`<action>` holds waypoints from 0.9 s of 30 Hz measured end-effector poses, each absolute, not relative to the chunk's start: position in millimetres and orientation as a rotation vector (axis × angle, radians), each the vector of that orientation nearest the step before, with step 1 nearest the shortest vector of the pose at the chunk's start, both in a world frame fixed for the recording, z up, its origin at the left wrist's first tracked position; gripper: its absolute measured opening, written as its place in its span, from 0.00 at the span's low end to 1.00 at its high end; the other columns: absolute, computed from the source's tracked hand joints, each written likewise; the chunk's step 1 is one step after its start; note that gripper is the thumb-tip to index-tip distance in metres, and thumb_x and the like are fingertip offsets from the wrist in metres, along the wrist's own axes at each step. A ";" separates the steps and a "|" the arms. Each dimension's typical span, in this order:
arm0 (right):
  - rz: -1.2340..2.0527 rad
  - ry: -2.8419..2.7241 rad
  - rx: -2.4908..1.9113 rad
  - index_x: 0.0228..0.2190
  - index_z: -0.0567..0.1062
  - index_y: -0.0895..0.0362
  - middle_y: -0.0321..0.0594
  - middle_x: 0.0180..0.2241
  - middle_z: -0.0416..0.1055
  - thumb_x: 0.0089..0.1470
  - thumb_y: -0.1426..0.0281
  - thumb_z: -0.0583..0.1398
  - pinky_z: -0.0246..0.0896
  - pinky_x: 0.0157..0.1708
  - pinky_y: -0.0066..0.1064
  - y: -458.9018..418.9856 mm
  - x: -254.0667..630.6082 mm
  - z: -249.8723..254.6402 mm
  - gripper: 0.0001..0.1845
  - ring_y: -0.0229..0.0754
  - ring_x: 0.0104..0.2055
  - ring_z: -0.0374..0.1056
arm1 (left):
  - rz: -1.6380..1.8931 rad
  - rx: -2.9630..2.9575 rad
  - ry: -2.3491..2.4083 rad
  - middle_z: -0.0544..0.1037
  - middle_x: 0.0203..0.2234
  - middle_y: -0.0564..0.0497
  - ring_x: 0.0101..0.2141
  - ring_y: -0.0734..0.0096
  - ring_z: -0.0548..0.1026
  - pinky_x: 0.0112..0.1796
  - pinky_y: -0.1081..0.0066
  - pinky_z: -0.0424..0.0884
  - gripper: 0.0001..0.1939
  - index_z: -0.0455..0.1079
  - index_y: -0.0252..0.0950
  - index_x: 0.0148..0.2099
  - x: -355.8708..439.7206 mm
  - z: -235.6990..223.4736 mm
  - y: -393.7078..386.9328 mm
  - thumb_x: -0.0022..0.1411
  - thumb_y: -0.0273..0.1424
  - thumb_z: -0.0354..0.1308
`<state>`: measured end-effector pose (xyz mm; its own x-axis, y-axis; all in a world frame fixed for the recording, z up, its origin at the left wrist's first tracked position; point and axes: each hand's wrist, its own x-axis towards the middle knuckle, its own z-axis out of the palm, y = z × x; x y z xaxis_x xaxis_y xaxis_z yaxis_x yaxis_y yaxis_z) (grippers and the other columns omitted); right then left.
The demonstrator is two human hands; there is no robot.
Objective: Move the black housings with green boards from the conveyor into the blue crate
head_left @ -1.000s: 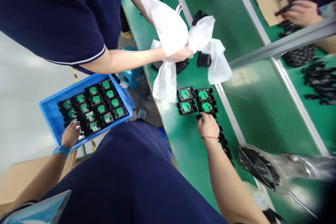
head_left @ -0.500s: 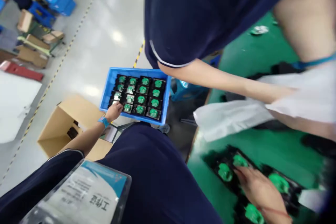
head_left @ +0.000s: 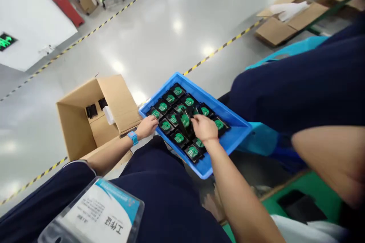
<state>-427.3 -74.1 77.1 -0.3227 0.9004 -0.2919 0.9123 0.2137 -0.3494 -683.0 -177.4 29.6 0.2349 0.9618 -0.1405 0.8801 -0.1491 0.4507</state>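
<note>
A shallow blue plastic bin (head_left: 228, 148) holds rows of black square parts, each with a round green centre. My left hand (head_left: 147, 126), with a blue watch at the wrist, is closed on the bin's near left rim. Fingers of my right hand (head_left: 205, 127) are pinched on one black part with a green centre (head_left: 185, 120). That part is tilted up above the flat ones around it. Other parts lie in the bin, such as a black-and-green part (head_left: 193, 152) at the near corner.
An open cardboard box (head_left: 75, 131) with a few black pieces inside stands left of the bin. At right are another person's dark clothing (head_left: 291, 83) and bare arm (head_left: 327, 159). A green tabletop (head_left: 319, 193) lies below. My badge (head_left: 97, 212) hangs in front.
My right hand has moved from the green table to the bin and tilted up a part. My left hand stays at the bin's edge. The view has swung left, and the bin looks turned.
</note>
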 end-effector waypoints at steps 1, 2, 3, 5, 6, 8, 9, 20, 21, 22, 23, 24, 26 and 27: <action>-0.595 2.425 1.769 0.37 0.74 0.56 0.46 0.41 0.74 0.58 0.64 0.48 0.57 0.42 0.34 -48.6 -454.4 68.0 0.17 0.45 0.43 0.68 | 0.329 2.044 1.684 0.73 0.40 0.44 0.42 0.65 0.70 0.45 0.63 0.68 0.12 0.71 0.36 0.41 -682.0 32.9 -182.7 0.66 0.30 0.46; -0.481 2.415 1.723 0.38 0.74 0.58 0.47 0.42 0.73 0.58 0.65 0.48 0.56 0.42 0.34 -26.4 -478.0 57.7 0.17 0.45 0.43 0.68 | 0.404 2.004 1.689 0.73 0.40 0.44 0.42 0.65 0.70 0.45 0.63 0.69 0.11 0.70 0.36 0.41 -681.3 37.0 -188.9 0.66 0.29 0.46; -0.408 2.400 1.684 0.39 0.73 0.59 0.48 0.42 0.73 0.59 0.66 0.48 0.55 0.42 0.35 -7.3 -497.7 46.7 0.17 0.46 0.44 0.67 | 0.466 1.953 1.702 0.73 0.41 0.44 0.42 0.66 0.70 0.45 0.64 0.69 0.11 0.70 0.37 0.41 -681.2 41.4 -195.9 0.66 0.29 0.46; -0.335 2.369 1.637 0.41 0.72 0.63 0.52 0.43 0.72 0.59 0.68 0.48 0.54 0.42 0.36 21.5 -525.7 24.3 0.17 0.48 0.45 0.67 | 0.547 1.845 1.739 0.73 0.42 0.45 0.42 0.67 0.70 0.45 0.65 0.70 0.10 0.70 0.38 0.41 -683.8 50.1 -211.0 0.65 0.29 0.47; -0.320 2.354 1.621 0.41 0.72 0.65 0.54 0.44 0.71 0.59 0.69 0.48 0.54 0.42 0.36 31.4 -534.5 13.5 0.17 0.49 0.45 0.66 | 0.566 1.799 1.757 0.73 0.42 0.45 0.42 0.67 0.70 0.45 0.65 0.70 0.10 0.69 0.38 0.42 -686.6 53.7 -218.4 0.65 0.29 0.47; -0.293 2.333 1.586 0.42 0.71 0.66 0.55 0.44 0.71 0.59 0.69 0.48 0.53 0.42 0.37 43.1 -544.4 -5.7 0.18 0.50 0.46 0.65 | 0.573 1.733 1.780 0.73 0.43 0.44 0.43 0.66 0.71 0.45 0.65 0.70 0.09 0.69 0.38 0.42 -695.2 58.1 -230.9 0.65 0.29 0.48; -0.278 2.332 1.564 0.42 0.71 0.66 0.55 0.44 0.70 0.59 0.69 0.48 0.53 0.42 0.37 45.5 -546.7 -13.9 0.18 0.50 0.46 0.65 | 0.574 1.711 1.789 0.72 0.44 0.44 0.43 0.66 0.71 0.45 0.64 0.71 0.09 0.69 0.38 0.42 -700.6 58.8 -235.4 0.65 0.29 0.48; -0.413 2.356 1.693 0.50 0.67 0.63 0.54 0.49 0.65 0.59 0.70 0.46 0.52 0.46 0.40 37.1 -558.6 -41.4 0.20 0.51 0.50 0.57 | 0.631 1.556 1.947 0.72 0.43 0.46 0.45 0.67 0.71 0.46 0.65 0.70 0.09 0.69 0.39 0.43 -737.2 54.5 -208.8 0.65 0.27 0.48; -0.433 2.379 1.753 0.51 0.66 0.62 0.54 0.50 0.65 0.59 0.69 0.47 0.52 0.47 0.40 31.4 -556.5 -35.3 0.21 0.51 0.51 0.57 | 0.638 1.580 1.925 0.72 0.43 0.46 0.45 0.68 0.71 0.46 0.65 0.70 0.09 0.69 0.38 0.43 -736.0 55.0 -204.8 0.65 0.27 0.48; -0.462 2.411 1.818 0.52 0.65 0.61 0.53 0.50 0.64 0.59 0.68 0.48 0.52 0.47 0.41 22.2 -551.8 -27.4 0.21 0.51 0.51 0.57 | 0.645 1.619 1.890 0.72 0.43 0.46 0.45 0.68 0.71 0.46 0.65 0.70 0.09 0.69 0.38 0.43 -733.8 55.6 -200.9 0.65 0.27 0.48; -0.498 2.450 1.879 0.52 0.65 0.61 0.52 0.50 0.64 0.59 0.68 0.49 0.52 0.48 0.40 9.0 -544.2 -18.3 0.21 0.51 0.51 0.57 | 0.647 1.671 1.843 0.72 0.43 0.46 0.45 0.68 0.71 0.46 0.66 0.70 0.09 0.69 0.38 0.42 -730.6 56.1 -196.9 0.65 0.27 0.48; -0.544 2.493 1.919 0.51 0.66 0.60 0.51 0.49 0.65 0.58 0.69 0.49 0.53 0.48 0.40 -8.6 -533.5 -8.7 0.20 0.50 0.50 0.58 | 0.647 1.733 1.788 0.72 0.43 0.45 0.44 0.68 0.71 0.46 0.66 0.71 0.08 0.69 0.37 0.42 -726.1 56.5 -192.7 0.65 0.27 0.49; -0.656 2.587 1.934 0.47 0.70 0.59 0.49 0.47 0.68 0.58 0.71 0.48 0.55 0.47 0.37 -56.0 -503.9 9.1 0.18 0.47 0.49 0.60 | 0.639 1.869 1.654 0.73 0.42 0.45 0.43 0.67 0.71 0.45 0.66 0.71 0.08 0.70 0.36 0.41 -711.1 57.5 -182.2 0.65 0.28 0.50; -0.714 2.628 1.919 0.44 0.72 0.59 0.48 0.45 0.69 0.58 0.72 0.48 0.56 0.47 0.36 -84.6 -485.9 16.2 0.17 0.46 0.47 0.62 | 0.634 1.937 1.574 0.73 0.41 0.45 0.43 0.67 0.71 0.45 0.66 0.71 0.08 0.70 0.36 0.41 -699.7 58.3 -176.0 0.65 0.27 0.50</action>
<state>-485.9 -84.6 16.2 -0.3243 0.9411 -0.0958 0.8601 0.2511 -0.4441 -699.7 -176.0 58.3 0.1997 0.9798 0.0131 0.7154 -0.1549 0.6813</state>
